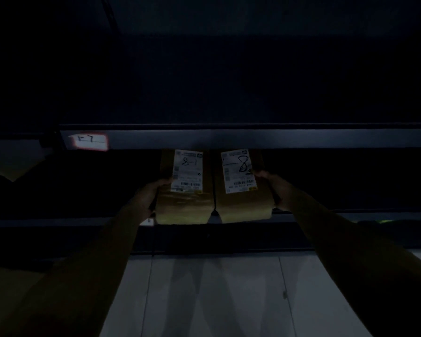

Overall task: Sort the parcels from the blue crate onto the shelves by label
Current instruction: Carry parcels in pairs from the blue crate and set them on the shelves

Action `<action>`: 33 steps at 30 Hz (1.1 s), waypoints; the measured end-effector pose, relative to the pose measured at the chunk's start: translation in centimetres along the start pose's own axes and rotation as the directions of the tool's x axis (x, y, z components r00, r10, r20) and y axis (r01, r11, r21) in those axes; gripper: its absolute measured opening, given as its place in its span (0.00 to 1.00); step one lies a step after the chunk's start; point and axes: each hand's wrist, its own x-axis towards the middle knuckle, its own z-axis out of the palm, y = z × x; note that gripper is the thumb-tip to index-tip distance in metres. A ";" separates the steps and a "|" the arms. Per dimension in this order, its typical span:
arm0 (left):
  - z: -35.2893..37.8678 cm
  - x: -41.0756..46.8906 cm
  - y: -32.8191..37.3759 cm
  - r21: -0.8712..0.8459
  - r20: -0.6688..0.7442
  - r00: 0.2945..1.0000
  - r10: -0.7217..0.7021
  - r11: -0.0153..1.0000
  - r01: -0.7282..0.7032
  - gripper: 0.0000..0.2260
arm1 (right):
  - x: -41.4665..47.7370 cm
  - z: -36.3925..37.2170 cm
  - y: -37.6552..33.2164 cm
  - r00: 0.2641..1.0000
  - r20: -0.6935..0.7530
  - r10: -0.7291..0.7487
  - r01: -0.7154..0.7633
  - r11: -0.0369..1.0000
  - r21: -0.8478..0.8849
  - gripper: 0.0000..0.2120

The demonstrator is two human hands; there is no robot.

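Parcel 8-1 (184, 203) is pinched by left grip (153, 190), neighbouring parcel (241, 203) by right grip (274, 187) (both on the shelf (314, 217)).

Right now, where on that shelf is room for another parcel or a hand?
Crowded in the middle: left parcel and right parcel lie side by side with only a slit between, under the upper beam, each held at its outer edge by the left hand and right hand. The shelf outside either hand looks free, though very dark.
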 end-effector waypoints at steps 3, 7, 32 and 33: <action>0.6 0.1 0.2 0.007 -0.084 0.996 0.028 1.000 -0.027 0.20 | -0.3 0.0 0.0 0.996 -0.075 -0.045 0.047 0.999 0.028 0.18; 2.7 -1.3 1.7 0.270 -0.342 0.923 0.180 0.959 -0.086 0.23 | -2.0 0.3 -0.9 0.938 -0.315 -0.147 0.062 0.963 -0.263 0.18; 31.3 -49.1 29.8 0.533 0.795 0.152 0.587 -0.555 -0.639 0.16 | -57.5 -1.4 -26.4 0.410 -0.287 -0.866 -0.323 0.156 -0.933 0.20; 32.3 -50.4 29.9 0.495 0.809 0.080 0.582 -0.603 -0.626 0.17 | -59.5 -1.9 -26.1 0.350 -0.322 -0.880 -0.369 0.186 -0.911 0.20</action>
